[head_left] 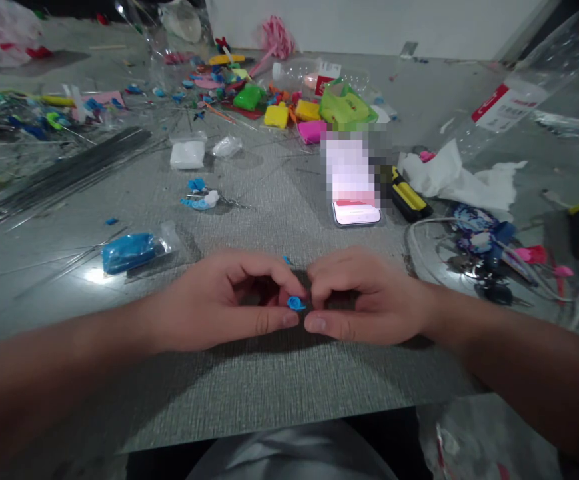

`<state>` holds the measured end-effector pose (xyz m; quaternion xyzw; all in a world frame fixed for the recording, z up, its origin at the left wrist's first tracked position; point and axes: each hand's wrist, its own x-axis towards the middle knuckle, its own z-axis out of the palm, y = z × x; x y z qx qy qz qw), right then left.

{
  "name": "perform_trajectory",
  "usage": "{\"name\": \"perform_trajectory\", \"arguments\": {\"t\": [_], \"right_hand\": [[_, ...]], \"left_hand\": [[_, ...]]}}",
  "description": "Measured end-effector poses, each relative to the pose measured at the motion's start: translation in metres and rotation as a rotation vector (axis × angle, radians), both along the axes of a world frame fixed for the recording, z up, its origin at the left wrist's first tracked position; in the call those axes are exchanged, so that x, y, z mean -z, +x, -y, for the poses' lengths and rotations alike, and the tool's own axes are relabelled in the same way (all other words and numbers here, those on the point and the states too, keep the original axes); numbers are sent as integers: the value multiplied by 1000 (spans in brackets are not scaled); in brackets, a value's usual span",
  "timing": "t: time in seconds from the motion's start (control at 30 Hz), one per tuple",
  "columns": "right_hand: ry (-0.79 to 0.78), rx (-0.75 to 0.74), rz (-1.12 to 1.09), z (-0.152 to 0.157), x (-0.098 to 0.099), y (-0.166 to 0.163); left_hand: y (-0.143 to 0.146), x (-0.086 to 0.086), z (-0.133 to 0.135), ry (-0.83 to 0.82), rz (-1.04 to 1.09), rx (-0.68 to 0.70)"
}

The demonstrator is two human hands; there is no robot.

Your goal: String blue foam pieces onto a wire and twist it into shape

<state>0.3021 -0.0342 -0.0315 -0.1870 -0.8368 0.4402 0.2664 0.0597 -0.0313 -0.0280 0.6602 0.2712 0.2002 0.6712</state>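
Both hands meet over the near middle of the table. Between the thumb and fingers of my left hand [229,300] is a small blue clay rose [296,303] with a coiled top. My right hand [369,297] is close beside it, fingers curled in toward the thumb; whatever its fingertips hold, if anything, does not show. A clear packet of blue clay [129,253] lies left of my left hand. Farther back rests a small blue and white clay piece [202,197] with twisted wire.
A lit phone [356,212] lies beyond my right hand, next to a yellow and black cutter [409,193]. Crumpled tissue [459,177], a white cable [414,247] and keys [469,263] are at right. Wires [69,170] spread at left; colored clay packets [276,115] sit farther back.
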Motion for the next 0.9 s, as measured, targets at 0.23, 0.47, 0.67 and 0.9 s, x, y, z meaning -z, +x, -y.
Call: {"name": "perform_trajectory", "arguments": {"t": [0.23,0.47,0.67,0.9], "right_hand": [[132,66,44,1,3,-1],[129,60,67,0,2,-1],[182,126,-26,0,3,-1],[323,322,-47,5,-1,-2]], "left_hand": [[-1,1,-1,45,-5,24],[-2,2,-3,108,-6,59],[0,2,-3,122,46,18],[3,-2,-1,19,112,-14]]}}
